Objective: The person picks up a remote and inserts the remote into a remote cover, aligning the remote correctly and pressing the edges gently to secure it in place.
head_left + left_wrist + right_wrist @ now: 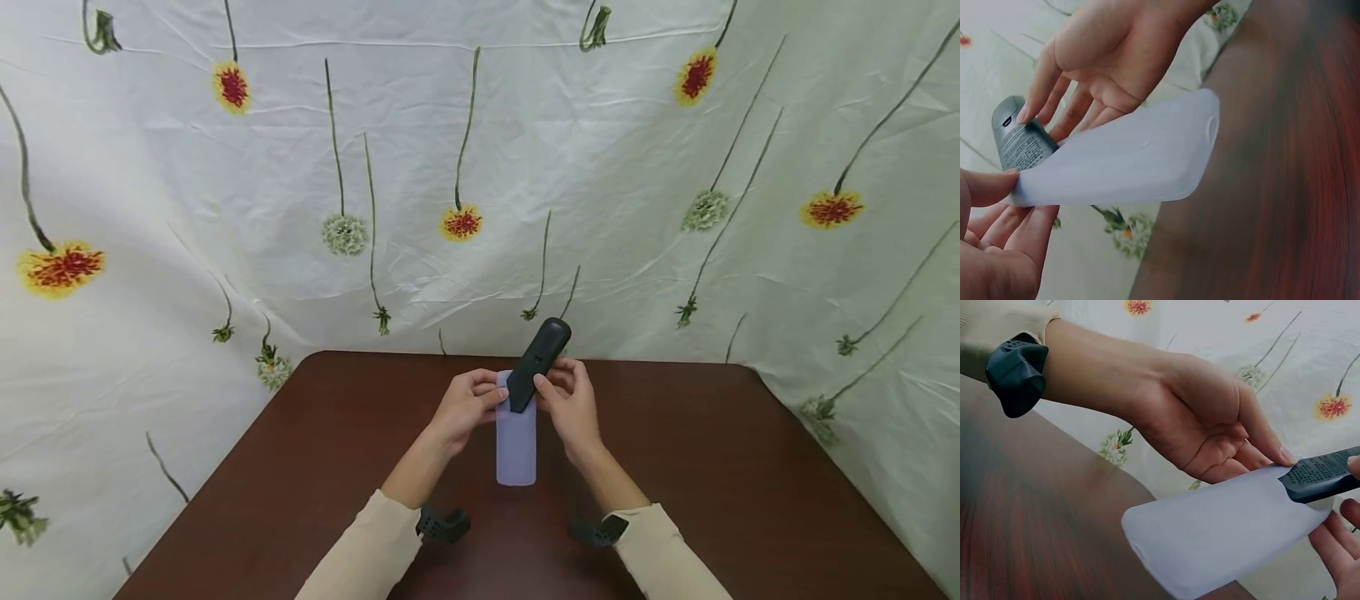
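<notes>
A black remote control (542,354) is tilted, its lower end at the mouth of a translucent pale lilac sleeve cover (516,450). The cover hangs down over the table. My left hand (467,407) pinches the cover's upper edge between thumb and fingers. With thumb and fingers, my right hand (573,407) holds the remote's lower part beside the cover's mouth. Printed text and a small latch show on the back of the remote (1022,140) in the left wrist view. Most of the remote lies outside the cover (1229,531); how far its tip goes in I cannot tell.
Both hands are above a dark reddish-brown wooden table (337,467). Behind and around it hangs a white cloth (405,283) with a flower print. Each wrist wears a black strap-like device, such as the band (1017,375) on the left wrist.
</notes>
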A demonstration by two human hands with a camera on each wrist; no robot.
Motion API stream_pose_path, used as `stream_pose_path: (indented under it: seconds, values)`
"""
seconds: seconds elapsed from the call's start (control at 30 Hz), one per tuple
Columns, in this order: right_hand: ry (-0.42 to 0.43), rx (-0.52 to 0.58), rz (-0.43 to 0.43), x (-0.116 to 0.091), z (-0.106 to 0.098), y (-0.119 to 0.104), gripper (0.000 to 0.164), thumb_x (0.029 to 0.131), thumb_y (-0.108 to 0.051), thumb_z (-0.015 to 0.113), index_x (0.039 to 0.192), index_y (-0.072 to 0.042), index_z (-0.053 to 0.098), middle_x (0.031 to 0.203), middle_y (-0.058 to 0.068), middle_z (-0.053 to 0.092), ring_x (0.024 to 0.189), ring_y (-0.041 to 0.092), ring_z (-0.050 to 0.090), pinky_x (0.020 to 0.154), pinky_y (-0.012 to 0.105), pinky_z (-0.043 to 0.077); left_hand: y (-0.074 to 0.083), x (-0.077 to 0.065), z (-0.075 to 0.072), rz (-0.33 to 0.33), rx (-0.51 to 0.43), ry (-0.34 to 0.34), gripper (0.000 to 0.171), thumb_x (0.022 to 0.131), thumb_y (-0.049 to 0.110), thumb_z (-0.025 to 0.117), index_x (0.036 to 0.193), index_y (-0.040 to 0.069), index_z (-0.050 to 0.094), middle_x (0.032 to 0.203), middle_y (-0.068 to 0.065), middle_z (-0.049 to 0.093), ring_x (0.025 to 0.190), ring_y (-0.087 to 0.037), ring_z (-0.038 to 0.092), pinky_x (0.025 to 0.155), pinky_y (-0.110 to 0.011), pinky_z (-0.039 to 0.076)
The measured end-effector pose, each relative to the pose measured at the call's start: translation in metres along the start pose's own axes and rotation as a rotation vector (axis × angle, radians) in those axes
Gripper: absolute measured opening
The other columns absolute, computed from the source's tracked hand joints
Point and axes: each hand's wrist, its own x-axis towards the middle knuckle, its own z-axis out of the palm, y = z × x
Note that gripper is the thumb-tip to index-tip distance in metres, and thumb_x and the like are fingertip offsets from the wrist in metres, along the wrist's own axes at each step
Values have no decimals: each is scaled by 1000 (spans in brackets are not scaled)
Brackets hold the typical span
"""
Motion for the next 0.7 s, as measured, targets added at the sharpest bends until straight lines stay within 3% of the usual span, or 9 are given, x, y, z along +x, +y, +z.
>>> stream_pose_path:
  seconds: [0.23,0.4,0.7]
  values:
    - [-97,-86,-1,-12,-6,-10,32,99,-3,68,130,6,64,124,21,66,104,31,70,82,36,59,12,-5,7,25,-33,41,19,97,-5,66,116,-8,64,102,-13,73,86,-18,69,70,-31,58]
    - [-144,-180,-81,-14,-8,-15,34,94,-1,74,126,8,69,113,19,72,96,27,69,75,26,55,18,-9,7,49,-72,40,19,98,-5,65,116,-8,64,101,-11,73,85,-16,67,70,-30,56]
    - [-206,-343,-228,-12,-20,-30,30,84,-1,85,113,3,78,106,13,74,90,27,71,76,32,58,29,-18,15,105,-116,2,18,98,-7,63,115,-11,61,99,-11,73,85,-16,68,72,-31,57]
